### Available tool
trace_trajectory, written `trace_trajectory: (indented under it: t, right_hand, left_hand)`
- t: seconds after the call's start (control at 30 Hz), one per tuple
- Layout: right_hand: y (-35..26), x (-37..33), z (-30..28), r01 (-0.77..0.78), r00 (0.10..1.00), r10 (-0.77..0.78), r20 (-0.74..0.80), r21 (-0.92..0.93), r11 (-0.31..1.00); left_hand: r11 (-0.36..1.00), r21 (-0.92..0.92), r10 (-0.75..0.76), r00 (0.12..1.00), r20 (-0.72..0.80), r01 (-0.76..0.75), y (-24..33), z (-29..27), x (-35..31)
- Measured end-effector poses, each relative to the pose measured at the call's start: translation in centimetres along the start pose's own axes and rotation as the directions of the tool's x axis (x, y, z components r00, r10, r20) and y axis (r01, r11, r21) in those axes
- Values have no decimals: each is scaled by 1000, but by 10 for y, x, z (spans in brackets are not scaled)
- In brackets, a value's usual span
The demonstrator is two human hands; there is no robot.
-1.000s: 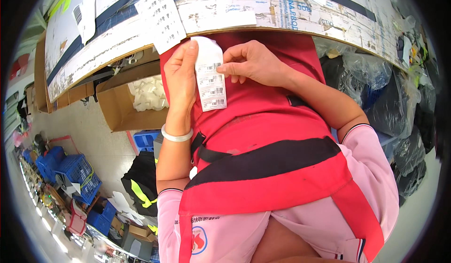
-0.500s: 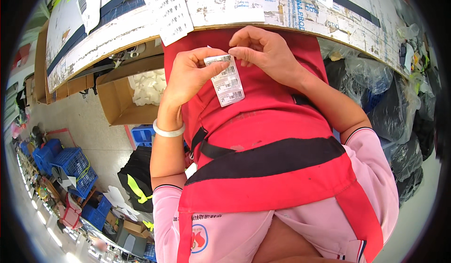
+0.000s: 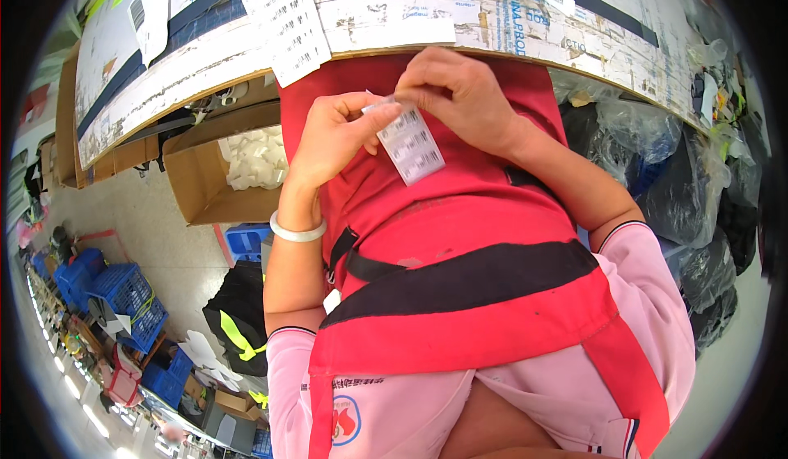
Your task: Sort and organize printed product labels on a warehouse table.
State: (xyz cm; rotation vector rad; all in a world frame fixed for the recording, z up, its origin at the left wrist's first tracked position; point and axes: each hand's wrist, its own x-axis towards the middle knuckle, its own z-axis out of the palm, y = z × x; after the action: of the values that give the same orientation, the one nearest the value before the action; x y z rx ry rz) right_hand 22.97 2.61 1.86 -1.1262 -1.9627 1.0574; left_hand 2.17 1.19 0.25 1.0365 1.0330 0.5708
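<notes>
A small white strip of barcode labels point(image 3: 414, 149) hangs tilted in front of my red apron, its lower end toward me. My left hand point(image 3: 338, 135) pinches its upper left part between thumb and fingers. At the strip's top edge, the bent fingers and thumb of my right hand point(image 3: 464, 98) are closed on the corner. Whether a single label lies between those fingertips is hidden. Beyond my hands, a larger sheet of barcode labels point(image 3: 289, 28) overhangs the table's front edge.
The worn, cardboard-covered table point(image 3: 386, 36) spans the far side, with more label sheets point(image 3: 152, 20) on it. An open carton point(image 3: 187, 182) of white pieces stands below left. Blue crates point(image 3: 135, 303) are farther left. Bulging plastic bags point(image 3: 681, 188) crowd the right.
My right hand has closed its fingers and come down onto the strip's top corner. The strip has shifted slightly right and tilted more. My left hand keeps its pinch.
</notes>
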Motion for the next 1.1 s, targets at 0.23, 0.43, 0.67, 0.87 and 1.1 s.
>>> trace_trajectory:
  t: [0.23, 0.43, 0.67, 0.87, 1.1]
  right_hand:
    - [21, 33, -50, -361, 926, 376, -24, 223, 905]
    - [28, 46, -54, -468, 883, 465, 62, 198, 861]
    - [36, 47, -48, -469, 882, 465, 72, 227, 854]
    - [35, 47, -46, -460, 886, 460, 47, 207, 864]
    - [36, 45, -44, -460, 886, 462, 37, 196, 866]
  left_hand:
    - [997, -74, 4, 996, -88, -10, -10, -6, 2]
    - [993, -43, 101, 982, -158, -109, -11, -3, 6]
    - [991, -48, 114, 980, -162, -124, -15, -2, 7]
    - [992, -56, 107, 983, -148, -116, -17, -3, 7]
    - [993, -26, 108, 983, -149, -113, -19, -2, 6]
